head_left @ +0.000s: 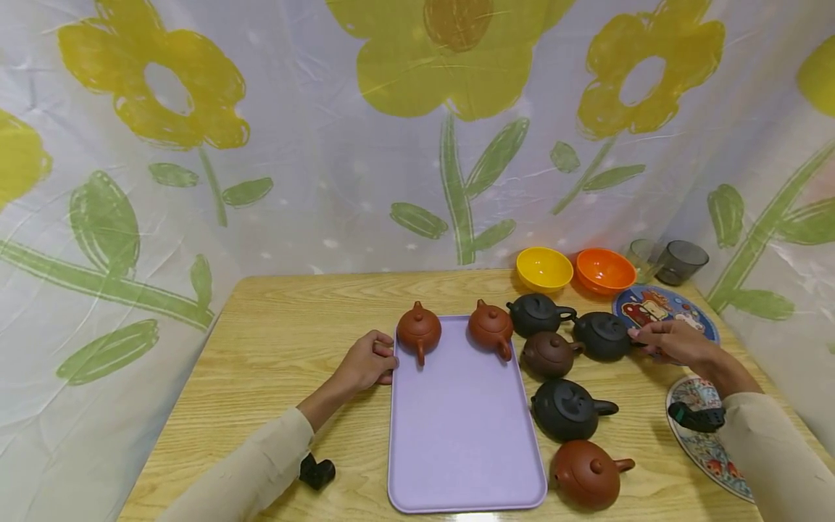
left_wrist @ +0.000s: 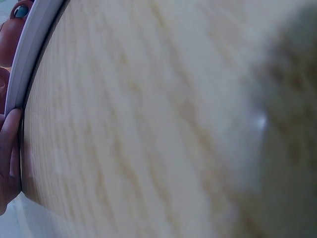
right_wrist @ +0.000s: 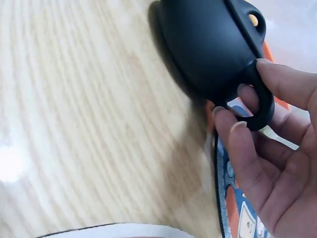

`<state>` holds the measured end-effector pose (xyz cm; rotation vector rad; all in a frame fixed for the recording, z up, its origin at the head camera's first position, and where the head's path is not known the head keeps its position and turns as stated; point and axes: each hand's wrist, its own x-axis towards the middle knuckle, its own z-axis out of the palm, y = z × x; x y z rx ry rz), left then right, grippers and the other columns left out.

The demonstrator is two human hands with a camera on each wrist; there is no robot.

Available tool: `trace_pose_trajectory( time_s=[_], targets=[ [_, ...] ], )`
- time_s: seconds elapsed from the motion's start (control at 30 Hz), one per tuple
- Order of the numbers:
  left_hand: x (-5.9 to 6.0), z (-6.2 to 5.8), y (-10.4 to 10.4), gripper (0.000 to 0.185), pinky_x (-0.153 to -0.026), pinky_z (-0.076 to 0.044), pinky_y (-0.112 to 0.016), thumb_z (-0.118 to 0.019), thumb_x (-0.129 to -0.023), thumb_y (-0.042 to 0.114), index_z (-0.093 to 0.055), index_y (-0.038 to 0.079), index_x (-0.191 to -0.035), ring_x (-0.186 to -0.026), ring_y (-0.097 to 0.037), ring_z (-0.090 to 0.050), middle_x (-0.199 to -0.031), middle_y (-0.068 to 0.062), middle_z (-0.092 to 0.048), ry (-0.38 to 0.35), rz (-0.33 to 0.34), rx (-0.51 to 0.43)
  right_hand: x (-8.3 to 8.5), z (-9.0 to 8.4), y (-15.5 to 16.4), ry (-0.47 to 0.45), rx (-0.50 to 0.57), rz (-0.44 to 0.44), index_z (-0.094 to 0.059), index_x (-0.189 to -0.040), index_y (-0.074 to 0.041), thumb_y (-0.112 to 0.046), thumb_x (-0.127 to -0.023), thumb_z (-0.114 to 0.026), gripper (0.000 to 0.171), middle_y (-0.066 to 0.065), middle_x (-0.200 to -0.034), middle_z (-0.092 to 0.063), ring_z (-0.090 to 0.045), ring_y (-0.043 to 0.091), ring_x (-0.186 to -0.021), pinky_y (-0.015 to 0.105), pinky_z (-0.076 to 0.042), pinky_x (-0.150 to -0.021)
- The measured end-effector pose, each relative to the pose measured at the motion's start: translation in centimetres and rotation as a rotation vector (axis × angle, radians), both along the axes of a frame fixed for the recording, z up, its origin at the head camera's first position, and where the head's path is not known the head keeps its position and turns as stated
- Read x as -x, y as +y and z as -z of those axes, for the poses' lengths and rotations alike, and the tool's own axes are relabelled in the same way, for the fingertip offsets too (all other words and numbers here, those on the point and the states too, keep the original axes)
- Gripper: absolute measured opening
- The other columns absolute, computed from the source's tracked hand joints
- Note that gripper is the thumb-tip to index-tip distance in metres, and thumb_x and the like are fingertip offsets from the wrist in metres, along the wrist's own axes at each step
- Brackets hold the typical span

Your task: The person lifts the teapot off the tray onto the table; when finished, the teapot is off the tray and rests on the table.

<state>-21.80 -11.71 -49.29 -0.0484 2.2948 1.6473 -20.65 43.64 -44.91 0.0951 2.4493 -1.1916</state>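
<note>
The black teapot [head_left: 603, 335] in the right hand [head_left: 672, 342] is squat and matte, with a flat lid and a looped handle; it stands on the desk [head_left: 293, 341] just right of the lilac tray [head_left: 457, 428], beside a blue patterned plate [head_left: 672, 308]; the right wrist view shows the fingers [right_wrist: 237, 148] pinching that handle ring, thumb over the top, so this hand is closed on the pot. The left hand [head_left: 368, 362] rests at the tray's left edge, fingers curled against the rim; the left wrist view shows only a fingertip [left_wrist: 9, 148] touching the pale rim, the rest being blurred wood grain.

The spout of the held teapot is hidden behind a brown teapot [head_left: 550, 353]; a second patterned plate [head_left: 701, 428] lies partly under the right sleeve; two grey tumblers [head_left: 678, 261] at the back corner are hard to make out.

The tray holds two reddish teapots [head_left: 420, 330] at its far end, spouts towards the person; off the tray stand another black teapot [head_left: 538, 313] behind, a large black one [head_left: 567, 409] nearer, and a red-brown one [head_left: 587, 473] nearest. A yellow bowl [head_left: 543, 268] and an orange bowl [head_left: 604, 270] sit at the back; what lies inside them cannot be seen.
</note>
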Motion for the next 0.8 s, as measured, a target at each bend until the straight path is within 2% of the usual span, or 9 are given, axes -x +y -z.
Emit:
trace_pose_trajectory(
  time_s=[0.2,0.3,0.43,0.53,0.63,0.8],
  targets=[
    [0.0,0.1,0.1,0.035,-0.061,-0.064,-0.032,-0.066,-0.089,-0.003,-0.054,-0.001,-0.122,-0.079,-0.018,-0.062,-0.101,-0.012,-0.056,0.005,-0.001,-0.011,-0.5,0.0,0.0,0.038,-0.028,0.039,-0.058,-0.129,0.005,-0.044,-0.102,-0.054,0.056,0.006,-0.114,-0.065,-0.064,0.009,-0.092,0.029,-0.062,-0.079],
    [0.0,0.0,0.1,0.035,-0.061,-0.064,-0.031,-0.066,-0.088,-0.004,-0.054,-0.002,-0.121,-0.079,-0.017,-0.063,-0.101,-0.012,-0.056,0.01,0.003,-0.013,-0.9,-0.1,0.3,0.09,-0.02,0.06,-0.059,-0.13,0.002,-0.045,-0.103,-0.053,0.055,-0.002,-0.115,-0.065,-0.066,0.007,-0.091,0.029,-0.062,-0.078],
    [-0.1,0.0,0.1,0.035,-0.061,-0.064,-0.031,-0.066,-0.088,-0.004,-0.053,-0.002,-0.12,-0.079,-0.017,-0.062,-0.1,-0.012,-0.055,0.021,0.007,-0.01,-1.4,-0.4,0.7,0.169,0.039,0.118,-0.066,-0.122,-0.011,-0.042,-0.102,-0.055,0.039,-0.021,-0.104,-0.062,-0.066,0.005,-0.086,0.028,-0.062,-0.074],
    [0.0,0.1,0.1,0.034,-0.061,-0.064,-0.031,-0.066,-0.088,-0.004,-0.054,-0.002,-0.12,-0.078,-0.017,-0.062,-0.099,-0.011,-0.054,0.02,0.001,-0.007,-1.7,-0.9,0.6,0.218,0.076,0.161,-0.068,-0.114,-0.021,-0.041,-0.102,-0.057,0.026,-0.027,-0.094,-0.063,-0.067,0.006,-0.082,0.03,-0.063,-0.069],
    [0.0,0.2,0.1,0.034,-0.061,-0.064,-0.031,-0.066,-0.088,-0.004,-0.054,-0.002,-0.12,-0.077,-0.017,-0.061,-0.099,-0.011,-0.054,0.021,0.002,0.0,-2.0,-1.9,-0.3,0.261,0.072,0.162,-0.065,-0.114,-0.02,-0.042,-0.102,-0.055,0.027,-0.025,-0.09,-0.064,-0.067,0.009,-0.081,0.033,-0.063,-0.067],
    [0.0,0.1,0.0,0.034,-0.062,-0.064,-0.032,-0.066,-0.089,-0.003,-0.054,-0.002,-0.121,-0.077,-0.018,-0.061,-0.099,-0.011,-0.054,0.018,0.001,0.0,-2.3,-4.2,-3.7,0.283,0.055,0.14,-0.059,-0.12,-0.007,-0.044,-0.102,-0.056,0.041,-0.018,-0.09,-0.066,-0.066,0.012,-0.081,0.03,-0.06,-0.067]
  ],
)
